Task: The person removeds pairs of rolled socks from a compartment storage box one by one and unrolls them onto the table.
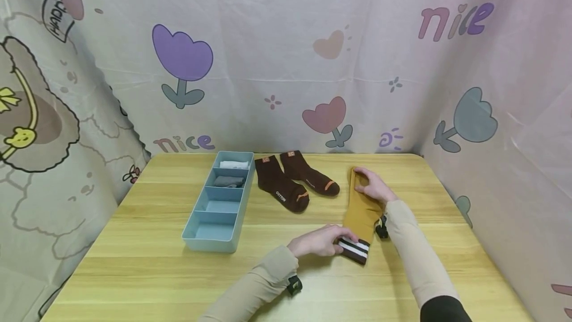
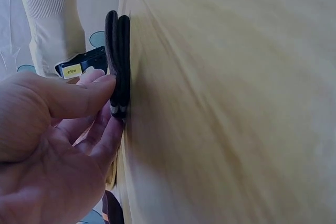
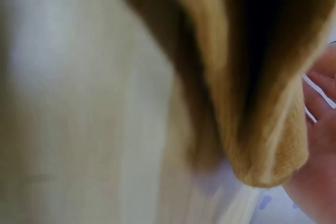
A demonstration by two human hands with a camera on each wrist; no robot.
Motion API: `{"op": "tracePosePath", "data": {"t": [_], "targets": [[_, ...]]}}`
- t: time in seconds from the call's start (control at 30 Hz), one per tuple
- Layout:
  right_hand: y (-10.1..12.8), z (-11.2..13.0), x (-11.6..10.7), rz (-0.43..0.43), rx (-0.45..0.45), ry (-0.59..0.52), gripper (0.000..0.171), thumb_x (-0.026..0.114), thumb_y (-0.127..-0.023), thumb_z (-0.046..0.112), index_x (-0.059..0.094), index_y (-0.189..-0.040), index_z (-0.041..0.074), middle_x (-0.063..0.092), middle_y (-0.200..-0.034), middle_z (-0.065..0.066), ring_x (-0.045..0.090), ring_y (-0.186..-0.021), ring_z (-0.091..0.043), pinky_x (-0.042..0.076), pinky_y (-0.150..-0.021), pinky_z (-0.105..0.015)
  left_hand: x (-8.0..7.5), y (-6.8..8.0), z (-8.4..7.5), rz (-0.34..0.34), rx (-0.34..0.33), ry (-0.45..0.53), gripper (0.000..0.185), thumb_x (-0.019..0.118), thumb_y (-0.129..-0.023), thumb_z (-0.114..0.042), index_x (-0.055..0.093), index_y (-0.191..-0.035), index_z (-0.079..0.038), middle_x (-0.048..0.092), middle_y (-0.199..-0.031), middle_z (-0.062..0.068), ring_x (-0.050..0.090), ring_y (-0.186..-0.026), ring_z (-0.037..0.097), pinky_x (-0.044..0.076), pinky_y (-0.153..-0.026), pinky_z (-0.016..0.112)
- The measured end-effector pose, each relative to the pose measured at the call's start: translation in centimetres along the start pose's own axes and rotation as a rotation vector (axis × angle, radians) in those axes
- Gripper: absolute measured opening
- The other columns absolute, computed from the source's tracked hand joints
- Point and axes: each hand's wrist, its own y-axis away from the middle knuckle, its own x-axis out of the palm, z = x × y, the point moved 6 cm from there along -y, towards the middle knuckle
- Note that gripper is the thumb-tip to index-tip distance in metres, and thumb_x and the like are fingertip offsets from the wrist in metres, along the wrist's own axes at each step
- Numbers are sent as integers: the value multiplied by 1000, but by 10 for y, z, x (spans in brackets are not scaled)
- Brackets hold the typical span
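A mustard-yellow sock (image 1: 359,217) with a dark cuff and white stripes lies lengthwise on the right side of the table. My left hand (image 1: 318,241) pinches the cuff at its near end, thumb over fingers. Up close in the left wrist view, the dark cuff (image 2: 119,61) shows two thick layers; whether that is one sock or two stacked, I cannot tell. At the far end my right hand (image 1: 376,188) holds the yellow fabric between thumb and fingers. In the right wrist view the raised fabric (image 3: 268,145) covers most of that hand's fingers.
Left of centre stands a blue divided box (image 1: 189,232); a white folded item (image 1: 234,165) and a grey one (image 1: 229,181) lie in its two far compartments. Between box and yellow sock lie two brown socks (image 1: 282,188) (image 1: 308,173). A printed curtain (image 1: 268,63) hangs behind the table.
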Motion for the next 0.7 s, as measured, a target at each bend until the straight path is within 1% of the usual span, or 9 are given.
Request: {"op": "tracePosePath", "data": {"t": [0.23,0.33,0.4,0.47,0.5,0.63,0.7], "targets": [[-2,6,3,33,-127,107,59,61,-85,-3,44,-140,-16,41,-147,-40,35,-140,-57,24,-120,-64,0,0,0,-3,11,-2,43,66,-89,3,64,-128,-15,67,-134,0,59,-121,7,41,-106,18],[-1,11,3,23,-184,169,54,57,-86,-3,46,-137,-18,43,-144,-42,38,-136,-59,27,-117,-66,0,0,-1,3,4,-9,43,66,-89,2,64,-129,-16,67,-134,0,59,-120,7,41,-106,18],[-1,14,2,6,-199,207,50,54,-88,-1,49,-135,-19,44,-142,-42,39,-134,-60,29,-115,-66,-1,1,-1,8,-3,-12,43,66,-90,2,64,-129,-16,67,-134,0,58,-120,7,41,-106,18],[-2,15,1,-6,-169,251,46,51,-92,2,51,-134,-16,46,-142,-40,40,-133,-60,31,-113,-67,-1,1,-2,9,-5,-18,42,65,-91,1,64,-129,-16,67,-134,-1,58,-121,6,41,-106,18],[-2,15,0,-4,-131,266,45,49,-94,4,52,-135,-13,46,-144,-38,39,-134,-59,31,-112,-68,-2,2,-2,7,-7,-22,40,65,-92,0,65,-129,-16,67,-134,-1,58,-121,6,41,-106,18],[-2,9,-4,45,74,318,46,43,-102,17,51,-143,0,40,-154,-27,31,-140,-57,26,-111,-74,-4,3,-3,-12,-25,0,28,63,-97,-9,66,-125,-15,70,-128,-1,60,-119,5,43,-104,16],[0,5,-6,63,150,332,46,40,-104,21,50,-146,5,36,-158,-24,27,-142,-56,24,-110,-76,-6,3,-2,-26,-48,30,24,65,-97,-15,67,-121,-14,71,-124,0,61,-116,4,44,-102,16]]}}
